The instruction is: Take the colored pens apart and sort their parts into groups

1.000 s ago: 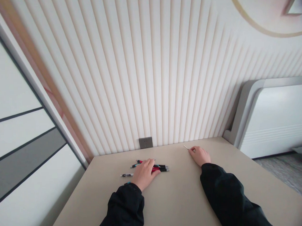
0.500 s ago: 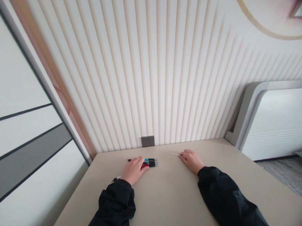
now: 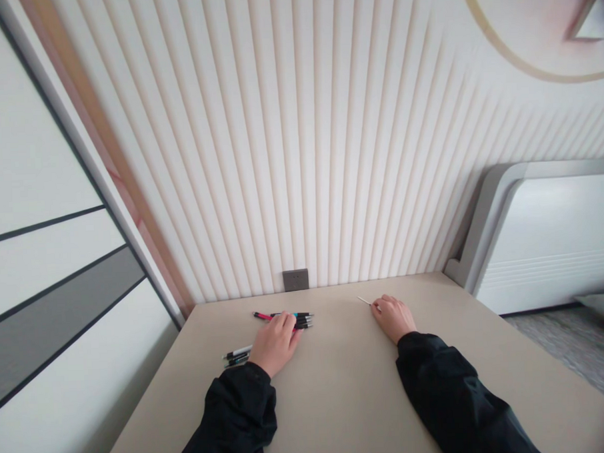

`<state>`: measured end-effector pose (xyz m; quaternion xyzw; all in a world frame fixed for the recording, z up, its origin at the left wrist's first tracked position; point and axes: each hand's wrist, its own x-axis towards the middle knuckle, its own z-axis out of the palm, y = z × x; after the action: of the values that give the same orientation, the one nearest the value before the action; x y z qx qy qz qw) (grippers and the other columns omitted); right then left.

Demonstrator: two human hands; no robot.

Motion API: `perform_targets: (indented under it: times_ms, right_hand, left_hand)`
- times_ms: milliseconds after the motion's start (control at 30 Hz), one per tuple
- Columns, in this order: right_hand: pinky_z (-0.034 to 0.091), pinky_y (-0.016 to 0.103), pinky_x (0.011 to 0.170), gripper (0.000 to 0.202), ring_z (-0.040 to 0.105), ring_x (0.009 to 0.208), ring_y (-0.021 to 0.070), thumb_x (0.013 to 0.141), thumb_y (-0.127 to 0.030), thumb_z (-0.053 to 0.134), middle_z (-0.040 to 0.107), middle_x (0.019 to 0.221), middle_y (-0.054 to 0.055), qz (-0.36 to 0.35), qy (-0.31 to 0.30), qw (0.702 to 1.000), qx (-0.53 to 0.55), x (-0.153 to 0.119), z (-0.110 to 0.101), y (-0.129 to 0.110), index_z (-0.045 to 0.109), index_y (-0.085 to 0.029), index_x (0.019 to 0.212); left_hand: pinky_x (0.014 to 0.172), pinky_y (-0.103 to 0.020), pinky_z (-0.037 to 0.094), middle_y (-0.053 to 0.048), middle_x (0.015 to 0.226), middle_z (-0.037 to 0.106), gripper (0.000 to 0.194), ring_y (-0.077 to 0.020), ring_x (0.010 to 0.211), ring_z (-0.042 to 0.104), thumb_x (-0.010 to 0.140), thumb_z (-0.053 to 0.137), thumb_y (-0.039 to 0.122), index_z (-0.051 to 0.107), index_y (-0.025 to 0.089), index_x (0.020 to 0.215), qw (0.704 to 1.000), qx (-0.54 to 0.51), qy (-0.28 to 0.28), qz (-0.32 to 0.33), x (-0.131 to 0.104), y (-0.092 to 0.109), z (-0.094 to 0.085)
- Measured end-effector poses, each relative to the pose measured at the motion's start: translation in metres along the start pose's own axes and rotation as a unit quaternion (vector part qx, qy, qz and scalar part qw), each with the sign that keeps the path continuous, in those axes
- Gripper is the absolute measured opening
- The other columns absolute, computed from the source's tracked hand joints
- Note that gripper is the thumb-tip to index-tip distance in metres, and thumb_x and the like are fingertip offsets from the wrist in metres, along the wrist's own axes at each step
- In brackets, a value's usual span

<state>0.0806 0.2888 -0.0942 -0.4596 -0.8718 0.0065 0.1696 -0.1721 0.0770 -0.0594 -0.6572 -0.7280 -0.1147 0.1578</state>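
My left hand (image 3: 276, 342) lies over a group of click pens (image 3: 304, 320) on the table, its fingers closed and seemingly around a pen, though the hand hides most of it. Dark tips of several pens stick out to the right of the fingers. A red pen (image 3: 262, 316) shows beyond the knuckles, slanting away. By my left wrist rest some white and black pens (image 3: 237, 353), partly covered. To the right, my right hand (image 3: 393, 318) pinches a thin white stick (image 3: 364, 300), which may be a pen refill. Its tip points up and left, close above the tabletop.
The beige table (image 3: 339, 398) meets a ribbed white wall (image 3: 303, 153) with a dark socket (image 3: 296, 280) just above its back edge. A white cabinet (image 3: 49, 277) stands at the left. At the right is a pale headboard (image 3: 547, 236).
My left hand has shifted slightly right over the pens, and more of the red pen and the pens by the wrist show. My right hand, with the thin white stick, has moved slightly right.
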Motion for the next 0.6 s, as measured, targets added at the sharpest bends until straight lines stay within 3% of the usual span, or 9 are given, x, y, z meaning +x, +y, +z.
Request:
perform_targets:
  times_ms: [233,467,600]
  right_hand:
    - [0.04,0.028,0.082,0.029,0.061,0.089,0.0199,0.093,-0.027,0.042,0.066,0.088,0.007,-0.026,0.01,0.999,0.026,-0.007,-0.002,-0.024,0.07,-0.02,0.089]
    - [0.042,0.024,0.076,0.036,0.061,0.083,0.0171,0.095,-0.037,0.04,0.065,0.084,0.005,-0.13,-0.063,0.984,0.106,-0.012,0.003,-0.064,0.072,-0.022,0.091]
    - [0.041,0.023,0.074,0.034,0.062,0.087,0.017,0.095,-0.038,0.039,0.065,0.09,0.005,-0.044,-0.04,0.994,0.086,-0.012,0.0,-0.049,0.07,-0.026,0.099]
  left_hand:
    - [0.065,-0.029,0.045,-0.004,0.083,0.061,0.019,-0.0194,0.077,0.059,0.095,0.043,0.029,0.054,0.019,0.084,0.998,-0.031,-0.008,0.055,-0.027,0.03,-0.001]
    - [0.062,-0.027,0.044,-0.002,0.08,0.062,0.017,-0.018,0.073,0.059,0.092,0.051,0.031,0.056,0.019,0.081,0.997,-0.066,-0.013,0.035,-0.041,0.043,-0.006]
    - [0.063,-0.026,0.043,-0.002,0.08,0.062,0.019,-0.0175,0.074,0.06,0.092,0.049,0.031,0.057,0.019,0.08,0.997,-0.072,-0.022,0.023,-0.041,0.043,-0.005]
